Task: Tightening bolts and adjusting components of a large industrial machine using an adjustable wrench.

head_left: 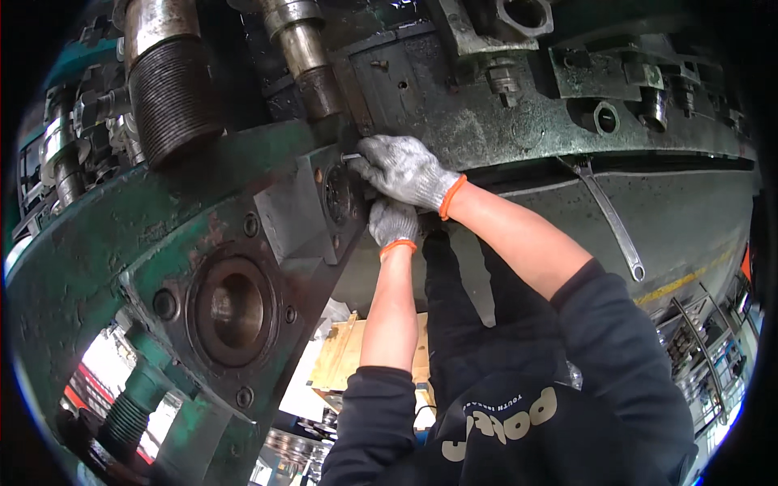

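Observation:
My right hand (408,172), in a grey knit glove with an orange cuff, is closed on a thin metal rod (351,156). The rod's end sticks out to the left, over a dark round fitting (339,193) set in a steel block. Just below, my left hand (394,223) wears a matching glove and reaches up beside that block (293,217). Its fingers are mostly hidden by the block's edge and the right hand, so their grip does not show.
A heavy green machine frame (146,219) with a round socket (235,312) fills the left. Thick threaded rods (174,97) stand above it. A combination wrench (612,215) hangs at a ledge on the right. Below lie a wooden crate (344,356) and a metal rack (689,340).

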A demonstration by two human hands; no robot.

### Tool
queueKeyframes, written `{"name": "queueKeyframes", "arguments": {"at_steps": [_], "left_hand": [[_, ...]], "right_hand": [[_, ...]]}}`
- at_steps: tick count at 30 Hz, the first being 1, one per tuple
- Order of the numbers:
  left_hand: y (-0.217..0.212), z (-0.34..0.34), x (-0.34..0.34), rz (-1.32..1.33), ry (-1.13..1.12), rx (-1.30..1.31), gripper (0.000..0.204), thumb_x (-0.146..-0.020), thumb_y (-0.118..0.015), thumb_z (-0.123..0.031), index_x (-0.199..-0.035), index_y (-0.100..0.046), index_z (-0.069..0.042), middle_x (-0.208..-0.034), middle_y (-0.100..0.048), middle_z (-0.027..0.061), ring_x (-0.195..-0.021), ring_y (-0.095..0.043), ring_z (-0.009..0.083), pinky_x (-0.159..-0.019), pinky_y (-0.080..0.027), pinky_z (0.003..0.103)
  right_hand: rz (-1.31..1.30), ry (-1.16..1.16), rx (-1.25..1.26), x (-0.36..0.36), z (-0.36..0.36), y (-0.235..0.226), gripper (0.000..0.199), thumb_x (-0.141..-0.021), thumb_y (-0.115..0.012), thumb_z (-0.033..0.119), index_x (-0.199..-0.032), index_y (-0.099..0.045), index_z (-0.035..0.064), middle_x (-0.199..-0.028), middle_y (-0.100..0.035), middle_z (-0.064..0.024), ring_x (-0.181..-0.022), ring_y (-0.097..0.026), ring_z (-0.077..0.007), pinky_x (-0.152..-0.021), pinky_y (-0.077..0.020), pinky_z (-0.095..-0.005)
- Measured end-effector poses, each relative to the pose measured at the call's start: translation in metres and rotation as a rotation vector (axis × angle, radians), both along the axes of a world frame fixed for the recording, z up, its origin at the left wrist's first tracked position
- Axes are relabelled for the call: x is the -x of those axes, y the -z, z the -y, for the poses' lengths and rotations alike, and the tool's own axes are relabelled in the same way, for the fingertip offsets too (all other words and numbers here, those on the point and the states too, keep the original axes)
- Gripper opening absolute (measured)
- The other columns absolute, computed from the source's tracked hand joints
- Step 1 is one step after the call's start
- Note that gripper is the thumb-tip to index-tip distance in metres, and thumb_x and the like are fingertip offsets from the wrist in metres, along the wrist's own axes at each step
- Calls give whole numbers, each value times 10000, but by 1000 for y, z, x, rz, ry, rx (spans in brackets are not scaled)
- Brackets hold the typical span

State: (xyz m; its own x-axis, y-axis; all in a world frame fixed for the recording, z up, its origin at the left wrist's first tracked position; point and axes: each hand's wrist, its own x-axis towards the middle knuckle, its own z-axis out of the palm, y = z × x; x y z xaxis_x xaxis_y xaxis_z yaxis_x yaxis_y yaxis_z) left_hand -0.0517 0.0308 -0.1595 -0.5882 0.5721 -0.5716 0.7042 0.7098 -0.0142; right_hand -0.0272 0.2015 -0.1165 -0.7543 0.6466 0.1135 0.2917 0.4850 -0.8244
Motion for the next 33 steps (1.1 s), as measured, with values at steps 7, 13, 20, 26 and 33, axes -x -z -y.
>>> {"name": "queueKeyframes", "arguments": {"at_steps": [7, 13, 20, 26, 33], "left_hand": [[-11, 1, -16, -33, -192, -239, 323, -944, -544, -303, -914, -697, -20, -820, -699, 192, -673, -662, 372, -607, -522, 482], [-102, 32, -50, -177, -212, -705, 160, -929, -641, -143, -969, -681, 7, -776, -672, 184, -611, -634, 341, -566, -510, 415], [-205, 2, -35, -297, -92, -956, 153, -928, -660, -69, -1045, -686, 27, -854, -712, 165, -625, -643, 286, -579, -524, 368], [-213, -46, -19, -350, -142, -1175, 169, -984, -609, -85, -1095, -691, 13, -864, -727, 123, -642, -655, 235, -596, -539, 331], [-229, -97, -3, -460, -349, -1163, 183, -1008, -585, -114, -1087, -694, 10, -934, -741, 139, -677, -672, 237, -627, -547, 321]], "right_hand": [[47, 128, 165, -10, 2, -20, 307, -972, -598, 328, -907, -680, 39, -741, -683, -102, -641, -642, -332, -637, -512, -415], [176, 160, 842, -17, -23, -57, 325, -948, -580, 316, -775, -656, 52, -661, -647, -119, -608, -624, -321, -559, -486, -432], [71, 237, 1613, 6, -16, -71, 290, -920, -565, 285, -741, -652, 74, -581, -565, -63, -443, -495, -197, -413, -368, -352], [111, 343, 1847, 13, -20, -71, 269, -922, -552, 276, -738, -635, 98, -559, -485, -9, -391, -361, -127, -380, -272, -296], [77, 280, 2150, 24, -29, -51, 251, -925, -539, 271, -737, -618, 124, -551, -431, 18, -395, -281, -128, -403, -228, -279]]}}
